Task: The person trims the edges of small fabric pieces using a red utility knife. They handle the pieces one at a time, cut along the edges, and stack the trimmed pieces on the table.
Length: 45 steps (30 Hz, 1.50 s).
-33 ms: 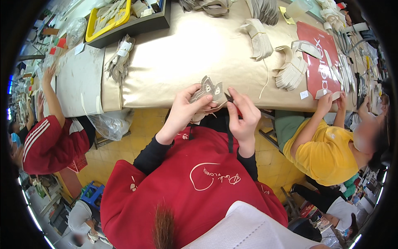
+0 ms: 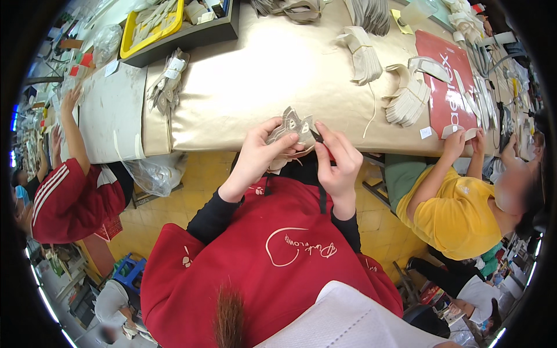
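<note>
1. Over on the left, a co-worker in a red top (image 2: 72,203) has an arm up along the surface (image 2: 232,98)
2. A yellow tray (image 2: 126,42) sits in a dark box (image 2: 228,29) on the far side, with a tied bundle of grey pieces (image 2: 168,81) lying nearer
3. At the near edge, the left hand (image 2: 258,149) pinches a grey patterned piece (image 2: 295,122) between thumb and fingers
4. The right hand (image 2: 341,162) has its fingers pinching a dark-tipped tool (image 2: 317,136), tip at that piece's right edge
5. Farther right lie two pale bundles (image 2: 409,104), then a red sheet (image 2: 444,69)
</note>
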Tool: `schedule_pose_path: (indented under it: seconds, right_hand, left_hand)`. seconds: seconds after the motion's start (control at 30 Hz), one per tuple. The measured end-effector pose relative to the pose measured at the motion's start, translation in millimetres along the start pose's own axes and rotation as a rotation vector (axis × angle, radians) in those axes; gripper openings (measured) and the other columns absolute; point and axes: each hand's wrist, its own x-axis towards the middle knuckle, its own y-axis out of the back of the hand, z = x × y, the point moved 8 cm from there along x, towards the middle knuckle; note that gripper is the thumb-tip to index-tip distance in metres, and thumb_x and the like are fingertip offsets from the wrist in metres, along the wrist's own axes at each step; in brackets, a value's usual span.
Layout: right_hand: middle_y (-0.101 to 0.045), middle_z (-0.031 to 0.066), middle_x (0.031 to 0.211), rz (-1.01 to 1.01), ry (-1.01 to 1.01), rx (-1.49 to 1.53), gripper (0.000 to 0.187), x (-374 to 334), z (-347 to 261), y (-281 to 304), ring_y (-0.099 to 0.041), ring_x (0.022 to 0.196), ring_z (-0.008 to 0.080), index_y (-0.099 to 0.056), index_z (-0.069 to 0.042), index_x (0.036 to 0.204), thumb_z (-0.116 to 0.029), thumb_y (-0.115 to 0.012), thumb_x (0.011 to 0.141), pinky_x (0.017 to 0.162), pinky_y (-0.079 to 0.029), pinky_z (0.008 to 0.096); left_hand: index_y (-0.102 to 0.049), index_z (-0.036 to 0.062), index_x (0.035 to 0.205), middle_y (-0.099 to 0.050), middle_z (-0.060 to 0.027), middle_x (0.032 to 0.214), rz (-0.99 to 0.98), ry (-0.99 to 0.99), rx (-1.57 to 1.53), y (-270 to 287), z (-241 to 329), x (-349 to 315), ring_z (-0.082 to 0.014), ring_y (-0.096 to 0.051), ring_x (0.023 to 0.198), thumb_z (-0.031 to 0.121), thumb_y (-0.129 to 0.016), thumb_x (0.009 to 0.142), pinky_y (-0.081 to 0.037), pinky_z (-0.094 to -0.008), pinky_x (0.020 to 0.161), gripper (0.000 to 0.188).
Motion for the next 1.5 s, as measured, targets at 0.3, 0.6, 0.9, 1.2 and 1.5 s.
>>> schedule_pose_path:
  seconds: [0.3,0.6,0.9,1.2,1.5]
  right_hand:
    - [-0.065,0.0089,0.084,0.002,-0.013,-0.057,0.037,3.2,5.4,-15.0,-0.061,0.061,0.0227,-0.071,-0.008,0.121,-0.002,-0.067,0.084,0.055,-0.048,0.0324]
    - [-0.063,0.0068,0.082,-0.013,-0.039,-0.030,0.039,1.2,6.1,-16.3,-0.059,0.057,0.0211,-0.071,-0.011,0.123,-0.002,-0.066,0.085,0.052,-0.047,0.0319]
    - [-0.064,0.0063,0.082,-0.004,0.046,-0.106,0.044,-0.6,3.8,-17.9,-0.062,0.059,0.0220,-0.074,-0.015,0.118,0.002,-0.066,0.077,0.053,-0.049,0.0314]
    - [-0.070,0.0140,0.082,-0.070,-0.043,0.074,0.022,5.0,9.0,-3.5,-0.069,0.068,0.0247,-0.069,-0.002,0.104,0.001,-0.069,0.082,0.061,-0.051,0.0301]
    - [-0.071,0.0080,0.080,-0.266,0.087,0.011,0.021,12.0,5.9,-5.5,-0.069,0.066,0.0232,-0.070,-0.008,0.098,-0.005,-0.073,0.078,0.057,-0.051,0.0326]
  left_hand:
    - [-0.062,-0.0039,0.115,-0.070,-0.0073,0.098,0.009,-0.024,0.102,2.9,3.5,2.4,-0.0111,-0.070,0.088,0.008,-0.067,0.094,-0.058,-0.0249,0.078,0.025]
    - [-0.064,-0.0039,0.110,-0.071,-0.0083,0.094,-0.029,-0.015,0.052,4.3,2.2,3.9,-0.0119,-0.070,0.087,0.006,-0.068,0.092,-0.058,-0.0255,0.077,0.021]
    - [-0.065,-0.0042,0.111,-0.072,-0.0096,0.094,-0.031,-0.015,0.047,8.2,-0.6,4.0,-0.0126,-0.070,0.085,0.005,-0.069,0.091,-0.058,-0.0256,0.077,0.023]
    - [-0.065,-0.0013,0.108,-0.069,-0.0054,0.084,-0.013,0.085,0.106,12.3,3.2,0.2,-0.0076,-0.068,0.072,0.008,-0.071,0.091,-0.052,-0.0192,0.061,0.021]
    - [-0.068,0.0010,0.109,-0.065,-0.0018,0.067,-0.098,0.230,0.303,18.1,8.6,-4.0,-0.0020,-0.054,0.051,0.010,-0.071,0.088,-0.032,-0.0171,0.042,0.023]
